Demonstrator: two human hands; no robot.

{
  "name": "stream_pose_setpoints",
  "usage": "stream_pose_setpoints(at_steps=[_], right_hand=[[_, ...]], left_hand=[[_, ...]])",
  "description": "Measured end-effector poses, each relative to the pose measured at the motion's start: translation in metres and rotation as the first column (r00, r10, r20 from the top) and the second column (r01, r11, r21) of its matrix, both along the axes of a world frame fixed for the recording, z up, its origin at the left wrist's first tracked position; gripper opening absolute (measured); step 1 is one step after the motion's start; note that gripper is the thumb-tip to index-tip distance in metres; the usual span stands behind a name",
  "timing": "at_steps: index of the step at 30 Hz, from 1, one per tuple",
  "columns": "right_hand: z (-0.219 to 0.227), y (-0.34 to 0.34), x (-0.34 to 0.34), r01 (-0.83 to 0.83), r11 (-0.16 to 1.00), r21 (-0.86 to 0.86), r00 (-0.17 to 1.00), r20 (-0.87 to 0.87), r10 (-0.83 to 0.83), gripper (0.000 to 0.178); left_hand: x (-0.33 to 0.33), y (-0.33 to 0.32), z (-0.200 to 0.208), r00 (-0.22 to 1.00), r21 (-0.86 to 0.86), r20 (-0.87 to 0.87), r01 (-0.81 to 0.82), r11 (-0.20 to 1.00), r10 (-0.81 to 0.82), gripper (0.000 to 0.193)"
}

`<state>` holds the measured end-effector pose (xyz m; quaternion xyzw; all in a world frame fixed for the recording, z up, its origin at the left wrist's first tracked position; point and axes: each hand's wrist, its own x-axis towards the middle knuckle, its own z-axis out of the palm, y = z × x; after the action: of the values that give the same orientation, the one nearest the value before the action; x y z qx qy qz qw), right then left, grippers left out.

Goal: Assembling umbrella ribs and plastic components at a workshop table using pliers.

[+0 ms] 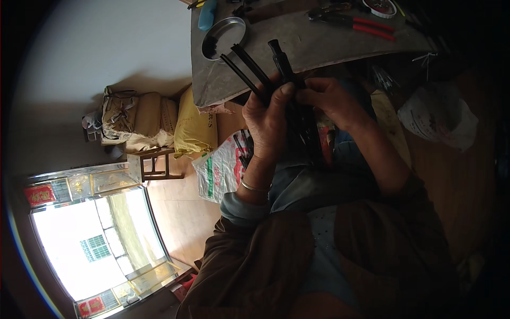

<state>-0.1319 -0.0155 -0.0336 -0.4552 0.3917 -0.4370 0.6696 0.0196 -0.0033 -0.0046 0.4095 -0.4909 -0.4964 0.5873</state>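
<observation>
My left hand [265,121], with a bangle at the wrist, is closed around a black bundle of slim rods [249,66] in front of my lap. Two thin channel-like lengths stick up past its fingers, and a thicker stem with a flared knob [282,58] rises beside them. The lower part of the bundle [305,135] hangs toward my lap in shadow. My right hand [330,102] pinches the same bundle just right of my left thumb. What exactly its fingertips grip is hidden, and the exact kind of object cannot be made out.
A grey worktable [297,37] carries a round metal tin [226,38], red-handled pliers [366,26] and a round white-rimmed dish [380,6]. Below are a printed sack [218,173] with black pieces, a wooden stool [154,162], stuffed sacks [195,127] and a clear plastic bag [438,114].
</observation>
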Motion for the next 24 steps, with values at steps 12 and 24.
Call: stream_pose_setpoints(at_steps=[12, 24], right_hand=[[-0.010, -0.009, 0.000, -0.134, 0.987, 0.084, 0.984, 0.126, 0.122, 0.025], [0.007, 0.005, 0.010, 0.050, 0.997, 0.058, 0.999, -0.023, -0.049, 0.029]], left_hand=[[0.001, 0.003, -0.001, 1.000, 0.006, -0.009, 0.011, 1.000, -0.011, 0.026], [0.004, 0.003, 0.011, 0.992, 0.064, 0.124, 0.022, 0.998, -0.030, 0.029]])
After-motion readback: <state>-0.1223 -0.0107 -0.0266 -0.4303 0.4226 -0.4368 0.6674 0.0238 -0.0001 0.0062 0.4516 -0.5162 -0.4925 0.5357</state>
